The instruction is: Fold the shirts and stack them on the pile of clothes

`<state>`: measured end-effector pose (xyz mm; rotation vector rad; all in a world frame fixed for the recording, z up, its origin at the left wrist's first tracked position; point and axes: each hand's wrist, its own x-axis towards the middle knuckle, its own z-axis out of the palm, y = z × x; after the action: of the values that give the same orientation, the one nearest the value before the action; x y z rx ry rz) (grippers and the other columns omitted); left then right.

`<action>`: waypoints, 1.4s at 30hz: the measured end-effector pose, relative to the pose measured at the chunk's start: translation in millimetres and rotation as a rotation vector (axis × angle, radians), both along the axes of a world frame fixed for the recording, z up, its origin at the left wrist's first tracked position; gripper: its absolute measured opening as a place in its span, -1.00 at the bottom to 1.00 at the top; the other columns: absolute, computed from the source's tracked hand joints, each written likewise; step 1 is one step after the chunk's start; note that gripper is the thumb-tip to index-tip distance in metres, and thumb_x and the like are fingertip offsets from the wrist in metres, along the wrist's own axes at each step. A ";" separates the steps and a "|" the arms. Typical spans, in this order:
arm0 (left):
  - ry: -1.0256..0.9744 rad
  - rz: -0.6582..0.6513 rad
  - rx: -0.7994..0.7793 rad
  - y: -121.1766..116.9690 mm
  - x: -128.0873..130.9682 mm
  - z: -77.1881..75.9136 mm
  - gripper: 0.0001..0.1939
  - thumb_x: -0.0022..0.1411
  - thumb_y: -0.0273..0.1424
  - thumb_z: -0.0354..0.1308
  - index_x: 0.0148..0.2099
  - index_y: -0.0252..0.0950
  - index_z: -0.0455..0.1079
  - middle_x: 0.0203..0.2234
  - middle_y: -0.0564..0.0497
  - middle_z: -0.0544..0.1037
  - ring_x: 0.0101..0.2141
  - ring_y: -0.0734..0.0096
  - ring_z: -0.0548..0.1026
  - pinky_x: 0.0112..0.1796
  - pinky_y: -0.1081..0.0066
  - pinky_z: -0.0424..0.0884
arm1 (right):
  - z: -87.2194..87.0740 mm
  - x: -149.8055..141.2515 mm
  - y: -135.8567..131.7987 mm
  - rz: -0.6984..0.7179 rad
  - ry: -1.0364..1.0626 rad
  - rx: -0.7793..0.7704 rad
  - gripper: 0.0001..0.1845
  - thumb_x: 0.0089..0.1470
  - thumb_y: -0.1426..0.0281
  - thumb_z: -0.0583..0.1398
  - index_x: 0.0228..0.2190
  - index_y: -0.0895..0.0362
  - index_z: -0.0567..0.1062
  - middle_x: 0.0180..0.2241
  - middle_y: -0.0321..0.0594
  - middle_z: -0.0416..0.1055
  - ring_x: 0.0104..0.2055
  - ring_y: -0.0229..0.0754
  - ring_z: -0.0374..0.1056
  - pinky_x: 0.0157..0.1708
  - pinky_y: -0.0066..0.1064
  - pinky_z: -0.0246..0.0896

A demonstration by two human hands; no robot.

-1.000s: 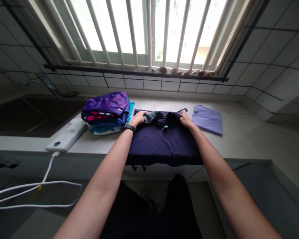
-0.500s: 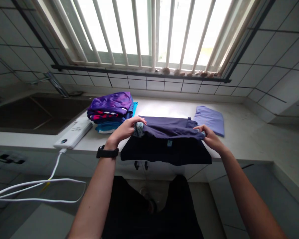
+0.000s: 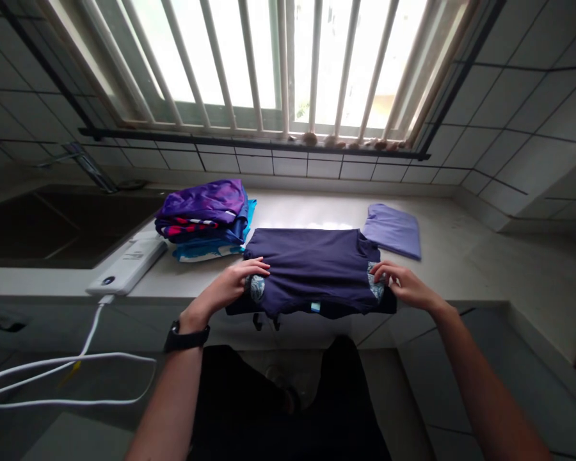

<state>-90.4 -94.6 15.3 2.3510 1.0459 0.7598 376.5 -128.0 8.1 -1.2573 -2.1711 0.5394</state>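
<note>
A dark navy garment (image 3: 312,266) lies folded on the counter (image 3: 461,262), its near edge at the counter's front. My left hand (image 3: 233,288), with a black watch on the wrist, pinches the garment's near left corner, where a light patterned patch shows. My right hand (image 3: 403,285) grips the near right corner beside another patterned patch. Both hands are closed on the fabric.
A stack of folded purple, pink and blue clothes (image 3: 204,218) sits left of the garment. A folded lilac cloth (image 3: 393,230) lies to the right. A white power bank (image 3: 127,266) with a trailing white cable (image 3: 77,358) rests near the dark sink (image 3: 43,224). Barred window behind.
Both hands pulled the garment's far edge toward me and folded it over onto the near part. The hands now sit at the counter's front edge.
</note>
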 end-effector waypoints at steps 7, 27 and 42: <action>0.058 0.225 0.163 -15.7 34.2 14.6 -0.62 0.27 -0.33 0.05 0.06 -0.19 0.56 0.15 -0.07 0.57 0.18 0.13 0.49 0.26 0.10 0.37 | 6.9 -29.4 35.4 -0.330 -0.186 0.213 -0.44 0.20 0.44 0.04 0.19 0.16 0.47 0.30 0.02 0.33 0.35 0.03 0.25 0.36 -0.12 0.13; 0.460 0.560 0.183 -27.7 59.1 -37.7 -0.45 0.40 -0.26 0.01 0.37 -0.24 0.35 0.40 -0.21 0.28 0.35 -0.05 0.30 0.29 -0.02 0.29 | -17.4 -62.7 22.5 -0.520 -0.661 -0.121 -0.22 0.40 0.10 -0.12 0.44 0.32 0.10 0.49 0.06 -0.08 0.52 0.07 -0.09 0.43 0.03 -0.09; 0.519 0.112 0.166 60.3 35.4 -45.1 -0.45 0.38 -0.46 -0.14 0.32 -0.36 0.39 0.31 -0.28 0.40 0.42 0.00 0.16 0.32 -0.03 0.22 | -5.2 -77.9 -19.0 -0.626 -0.727 -0.017 -0.32 0.39 0.08 -0.03 0.23 0.35 0.42 0.21 0.33 0.39 0.19 0.30 0.36 0.13 0.07 0.22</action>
<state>-55.0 -34.3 -29.8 2.7300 1.3753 0.2776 298.6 -147.0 2.9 -2.2693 -2.0907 -0.1997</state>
